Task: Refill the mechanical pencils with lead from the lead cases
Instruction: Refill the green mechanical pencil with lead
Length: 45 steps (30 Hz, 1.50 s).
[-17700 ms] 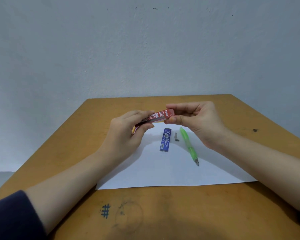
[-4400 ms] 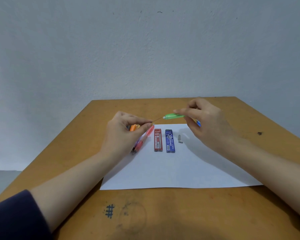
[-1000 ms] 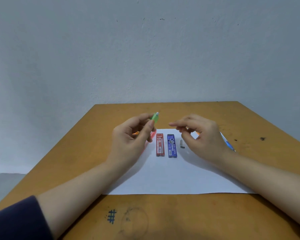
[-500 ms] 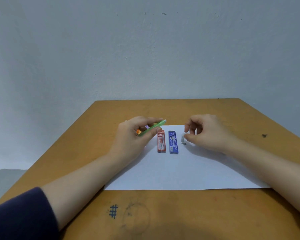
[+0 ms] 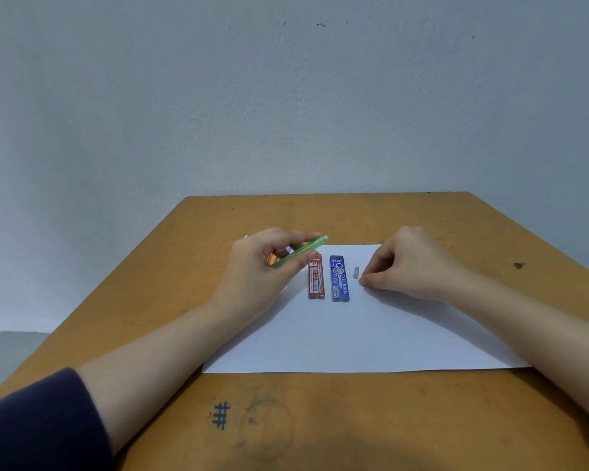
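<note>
Left hand [image 5: 259, 271] grasping green mechanical pencil [image 5: 301, 250] above white paper [image 5: 354, 334], red lead case [image 5: 316, 279] and blue lead case [image 5: 340, 279] side by side on paper, right hand [image 5: 409, 266] curled beside grey cap [image 5: 356, 272], grasp indeterminate

A dark navy fabric sleeve [image 5: 38, 423] is worn on the left arm and ends partway up the forearm in a soft, rounded edge. Beyond it the forearm is uncovered down to the left hand [image 5: 259, 273]. The right forearm is seen uncovered down to the right hand [image 5: 408, 266].
</note>
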Each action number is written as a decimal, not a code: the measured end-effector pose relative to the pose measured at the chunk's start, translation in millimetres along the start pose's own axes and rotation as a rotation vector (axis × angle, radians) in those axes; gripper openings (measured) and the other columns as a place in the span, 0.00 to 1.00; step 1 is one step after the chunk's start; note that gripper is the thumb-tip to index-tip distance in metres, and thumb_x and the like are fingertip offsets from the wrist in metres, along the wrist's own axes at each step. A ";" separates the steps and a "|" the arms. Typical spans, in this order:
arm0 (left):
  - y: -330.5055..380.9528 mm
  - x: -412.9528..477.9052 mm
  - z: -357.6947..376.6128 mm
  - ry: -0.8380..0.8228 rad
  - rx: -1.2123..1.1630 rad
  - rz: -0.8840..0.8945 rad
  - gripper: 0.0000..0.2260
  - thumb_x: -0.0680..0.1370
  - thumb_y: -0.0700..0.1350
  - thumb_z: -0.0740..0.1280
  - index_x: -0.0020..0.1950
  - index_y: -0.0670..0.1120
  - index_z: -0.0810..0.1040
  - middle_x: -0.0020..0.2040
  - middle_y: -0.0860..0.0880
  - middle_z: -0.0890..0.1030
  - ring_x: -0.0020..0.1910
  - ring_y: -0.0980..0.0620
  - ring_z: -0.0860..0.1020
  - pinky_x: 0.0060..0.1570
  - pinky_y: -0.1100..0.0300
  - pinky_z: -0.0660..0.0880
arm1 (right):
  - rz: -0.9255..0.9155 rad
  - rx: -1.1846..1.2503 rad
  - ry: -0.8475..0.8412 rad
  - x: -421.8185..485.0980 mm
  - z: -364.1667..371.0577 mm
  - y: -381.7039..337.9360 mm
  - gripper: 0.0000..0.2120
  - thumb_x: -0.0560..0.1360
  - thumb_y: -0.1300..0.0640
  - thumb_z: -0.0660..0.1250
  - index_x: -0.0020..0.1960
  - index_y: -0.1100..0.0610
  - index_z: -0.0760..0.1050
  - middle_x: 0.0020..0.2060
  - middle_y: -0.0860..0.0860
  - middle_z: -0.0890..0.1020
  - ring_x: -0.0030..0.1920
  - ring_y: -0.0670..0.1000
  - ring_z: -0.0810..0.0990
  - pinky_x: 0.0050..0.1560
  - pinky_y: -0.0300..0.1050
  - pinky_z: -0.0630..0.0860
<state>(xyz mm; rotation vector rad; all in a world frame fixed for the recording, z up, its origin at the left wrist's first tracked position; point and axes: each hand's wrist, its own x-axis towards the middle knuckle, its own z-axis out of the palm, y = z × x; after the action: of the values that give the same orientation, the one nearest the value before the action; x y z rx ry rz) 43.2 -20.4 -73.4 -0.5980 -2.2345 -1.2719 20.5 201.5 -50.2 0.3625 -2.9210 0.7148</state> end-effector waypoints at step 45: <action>15.3 -3.2 7.0 0.053 0.005 0.056 0.10 0.69 0.49 0.73 0.50 0.57 0.84 0.37 0.62 0.82 0.44 0.61 0.80 0.49 0.82 0.62 | 0.112 1.483 0.011 -18.7 11.9 -39.8 0.08 0.64 0.68 0.68 0.43 0.66 0.80 0.34 0.59 0.83 0.32 0.49 0.81 0.38 0.37 0.79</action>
<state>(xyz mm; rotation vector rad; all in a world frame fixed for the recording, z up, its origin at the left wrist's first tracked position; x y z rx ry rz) 53.3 -7.5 -68.4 -0.6138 -2.1625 -1.2403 48.1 165.5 -46.2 0.2454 -1.7981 2.6776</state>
